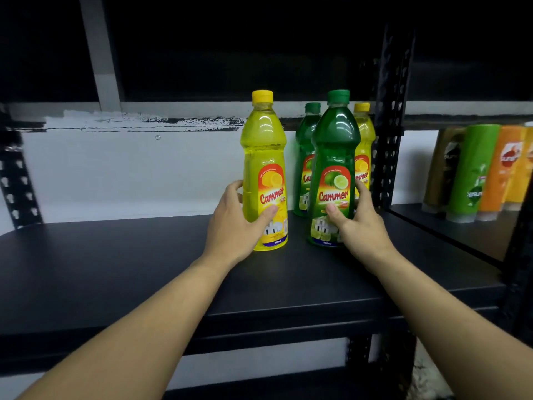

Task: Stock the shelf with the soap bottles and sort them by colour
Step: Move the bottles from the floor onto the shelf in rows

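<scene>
Both hands on bottles, one each. Left hand (235, 226) grips the front yellow bottle (264, 157) low down: thumb across the lower label, fingers curled round its left side. Right hand (362, 225) grips the front green bottle (336, 151) the same way, mirrored: thumb on the lower label, fingers wrapped round its right side. Both bottles upright, caps on, labels facing the camera, bases at the black shelf board (129, 269), about mid-depth, right of centre. They stand near each other with a clear gap between, not touching. Can't tell if either base is lifted slightly off the board. Behind them, at the back by the white wall (115, 174), two more: a rear green bottle (305, 140), showing through the gap and partly hidden by the front green one, and a rear yellow bottle (365, 134), mostly hidden behind the front green one, just beside the black perforated upright (390, 111). Right-hand fingertips overlap the rear yellow's label in view; contact can't be judged. So the back row reads green, yellow and the front row yellow, green, left to right. The next bay right of the upright holds squeeze bottles (473, 174), brown, green and orange, standing cap-down, blurred.
</scene>
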Action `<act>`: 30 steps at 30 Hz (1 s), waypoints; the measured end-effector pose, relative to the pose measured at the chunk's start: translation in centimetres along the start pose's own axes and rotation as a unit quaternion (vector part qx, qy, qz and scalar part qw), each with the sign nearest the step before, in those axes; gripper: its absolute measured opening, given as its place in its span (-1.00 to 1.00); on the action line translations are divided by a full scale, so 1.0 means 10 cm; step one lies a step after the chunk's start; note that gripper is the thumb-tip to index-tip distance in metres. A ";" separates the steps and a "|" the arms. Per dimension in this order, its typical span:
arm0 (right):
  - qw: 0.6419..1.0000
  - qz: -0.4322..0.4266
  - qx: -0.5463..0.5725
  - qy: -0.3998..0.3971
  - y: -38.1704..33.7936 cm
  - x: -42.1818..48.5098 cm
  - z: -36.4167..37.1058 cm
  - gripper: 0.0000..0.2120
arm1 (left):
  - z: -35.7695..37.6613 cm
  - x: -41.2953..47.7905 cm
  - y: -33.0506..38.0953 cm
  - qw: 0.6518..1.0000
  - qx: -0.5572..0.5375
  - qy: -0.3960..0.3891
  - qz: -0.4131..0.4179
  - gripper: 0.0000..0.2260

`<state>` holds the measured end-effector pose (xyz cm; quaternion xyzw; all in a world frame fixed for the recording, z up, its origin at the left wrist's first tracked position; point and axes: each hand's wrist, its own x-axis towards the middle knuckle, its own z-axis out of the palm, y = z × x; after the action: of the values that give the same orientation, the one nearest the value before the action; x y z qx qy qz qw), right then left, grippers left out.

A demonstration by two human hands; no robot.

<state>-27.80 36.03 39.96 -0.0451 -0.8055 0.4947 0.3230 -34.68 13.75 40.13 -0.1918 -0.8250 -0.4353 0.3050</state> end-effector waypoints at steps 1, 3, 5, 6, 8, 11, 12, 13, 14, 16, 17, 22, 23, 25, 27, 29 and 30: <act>1.000 0.001 0.008 -0.004 -0.01 0.00 0.00 -0.24 | 0.00 0.01 -0.02 1.000 -0.017 -0.006 -0.009 -0.31; 1.000 -0.005 -0.003 -0.001 -0.03 0.00 -0.01 -0.23 | 0.00 0.00 -0.01 0.999 -0.048 -0.013 -0.021 -0.38; 0.999 -0.012 -0.044 0.015 -0.04 0.00 0.00 -0.12 | 0.01 -0.01 0.01 0.999 -0.044 -0.010 -0.008 -0.37; 0.998 -0.012 -0.064 0.022 -0.04 -0.01 0.01 -0.05 | 0.01 -0.03 0.02 1.000 -0.026 -0.004 0.005 -0.31; 0.995 -0.013 -0.094 0.032 -0.03 -0.01 0.02 0.02 | 0.03 -0.05 0.05 0.999 0.015 0.017 0.037 -0.13; 0.993 -0.025 -0.106 0.040 -0.01 0.01 0.03 -0.05 | 0.03 -0.05 0.07 0.996 0.042 0.026 0.078 -0.03; 0.994 -0.030 -0.101 0.038 0.00 0.02 0.03 -0.09 | 0.03 -0.05 0.07 0.995 0.044 0.024 0.082 -0.03; 0.995 -0.034 -0.090 0.032 0.00 0.03 0.03 -0.13 | 0.04 -0.05 0.06 0.995 0.043 0.023 0.084 -0.04; 0.996 -0.035 -0.073 0.023 0.01 0.04 0.03 -0.15 | 0.04 -0.06 0.06 0.995 0.043 0.020 0.084 -0.06; 0.998 -0.028 -0.051 0.005 0.01 0.05 0.01 -0.18 | 0.06 -0.07 0.07 0.996 0.046 0.014 0.080 -0.08; 0.999 -0.026 -0.048 0.001 0.01 0.05 0.01 -0.18 | 0.06 -0.07 0.07 0.996 0.049 0.013 0.076 -0.08; 0.994 -0.054 -0.098 0.017 0.01 0.04 0.08 0.08 | 0.07 -0.08 0.10 0.993 0.085 0.011 0.076 0.08; 0.992 -0.056 -0.112 0.027 0.01 0.05 0.09 0.10 | 0.09 -0.08 0.13 0.992 0.097 0.019 0.076 0.10; 0.989 -0.059 -0.128 0.041 0.01 0.05 0.09 0.08 | 0.15 -0.08 0.19 0.989 0.126 0.042 0.069 0.13; 0.987 -0.064 -0.138 0.042 0.01 0.05 0.09 0.05 | 0.20 -0.07 0.23 0.985 0.155 0.057 0.053 0.16; 0.987 -0.064 -0.147 0.034 0.00 0.05 0.09 0.04 | 0.23 -0.06 0.26 0.983 0.174 0.056 0.035 0.18; 0.987 -0.061 -0.148 0.028 0.00 0.05 0.09 0.03 | 0.24 -0.06 0.28 0.982 0.178 0.055 0.025 0.19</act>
<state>-28.67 35.53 39.94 -0.0571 -0.8616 0.3485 0.3647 -33.44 17.28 40.32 -0.1307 -0.8663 -0.2833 0.3902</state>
